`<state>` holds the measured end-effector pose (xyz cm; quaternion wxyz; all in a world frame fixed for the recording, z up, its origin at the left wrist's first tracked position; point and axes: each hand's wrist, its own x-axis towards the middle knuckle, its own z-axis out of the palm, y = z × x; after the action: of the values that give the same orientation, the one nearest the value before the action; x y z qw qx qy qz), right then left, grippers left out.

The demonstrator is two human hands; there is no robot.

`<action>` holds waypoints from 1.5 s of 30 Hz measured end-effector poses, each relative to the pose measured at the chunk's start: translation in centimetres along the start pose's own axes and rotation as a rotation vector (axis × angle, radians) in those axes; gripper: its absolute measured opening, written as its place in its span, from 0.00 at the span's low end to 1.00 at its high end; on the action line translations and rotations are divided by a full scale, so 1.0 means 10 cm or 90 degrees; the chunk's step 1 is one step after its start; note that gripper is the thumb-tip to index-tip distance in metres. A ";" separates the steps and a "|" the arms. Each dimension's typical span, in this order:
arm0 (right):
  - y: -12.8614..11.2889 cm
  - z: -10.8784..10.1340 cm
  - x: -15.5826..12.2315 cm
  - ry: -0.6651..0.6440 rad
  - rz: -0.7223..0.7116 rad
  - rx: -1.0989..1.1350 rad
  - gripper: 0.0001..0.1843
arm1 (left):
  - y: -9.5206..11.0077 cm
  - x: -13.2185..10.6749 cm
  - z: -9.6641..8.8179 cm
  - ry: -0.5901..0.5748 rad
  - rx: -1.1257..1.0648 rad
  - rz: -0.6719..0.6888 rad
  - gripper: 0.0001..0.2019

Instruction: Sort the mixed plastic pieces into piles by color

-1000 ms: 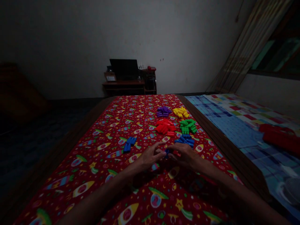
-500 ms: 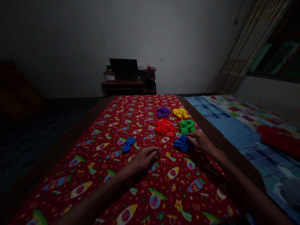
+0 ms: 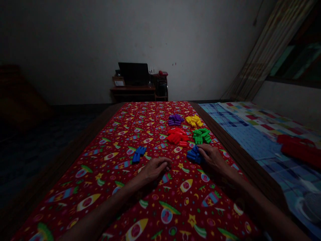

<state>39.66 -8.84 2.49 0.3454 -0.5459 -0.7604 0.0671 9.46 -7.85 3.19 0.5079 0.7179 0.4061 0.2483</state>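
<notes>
My right hand (image 3: 212, 156) rests on the blue pile of plastic pieces (image 3: 193, 154), fingers curled over its right side; what they grip is hidden. My left hand (image 3: 154, 168) lies on the red rocket-print cloth (image 3: 140, 201) with its fingers loosely curled, seemingly holding nothing. A joined blue piece (image 3: 138, 154) lies to the left of that hand. Beyond the blue pile are a red pile (image 3: 177, 136), a green pile (image 3: 201, 135), a purple pile (image 3: 175, 119) and a yellow pile (image 3: 194, 120).
The cloth covers a long wooden table with dark edges. A checked mattress (image 3: 250, 130) with a red object (image 3: 298, 149) lies to the right. A desk with a dark screen (image 3: 134, 82) stands at the far wall. The room is dim.
My hands separated from the middle; the right hand went out to the blue pile and now sits slightly nearer on it. The left hand settled on the cloth.
</notes>
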 end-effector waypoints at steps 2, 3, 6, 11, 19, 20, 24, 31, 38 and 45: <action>-0.04 0.00 -0.03 -0.017 -0.008 0.004 0.17 | -0.01 0.00 0.01 -0.001 0.011 0.004 0.17; -0.06 0.00 -0.04 -0.022 -0.010 0.004 0.17 | -0.01 0.00 0.01 0.000 0.015 0.005 0.17; -0.09 -0.01 -0.04 -0.015 -0.010 0.005 0.16 | 0.00 -0.02 0.01 -0.005 0.025 0.003 0.18; -0.07 -0.09 0.00 0.024 -0.030 -0.024 0.16 | 0.07 -0.04 -0.22 0.078 0.165 0.079 0.17; -0.37 0.00 -0.11 -0.150 -0.294 -0.205 0.26 | 0.01 -0.16 -0.71 0.232 0.230 0.040 0.20; -0.37 0.04 -0.11 -0.162 -0.314 -0.213 0.24 | 0.00 -0.18 -0.71 0.221 0.230 0.035 0.20; -0.24 0.21 -0.06 -0.102 -0.344 -0.210 0.11 | -0.03 -0.20 -0.64 0.166 0.209 0.028 0.20; -0.09 0.15 -0.01 -0.037 -0.302 -0.179 0.16 | -0.11 -0.17 -0.60 0.137 0.183 0.039 0.21; -0.02 0.11 -0.13 -0.102 -0.195 -0.200 0.27 | -0.11 -0.18 -0.76 0.178 0.268 0.062 0.19; -0.08 0.23 -0.16 -0.028 -0.229 -0.171 0.16 | -0.33 -0.17 -1.19 0.284 0.417 0.101 0.20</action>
<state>37.92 -9.91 0.46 0.2596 -0.4408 -0.8550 -0.0854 -1.69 -2.44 4.54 0.1308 0.7993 0.5076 0.2939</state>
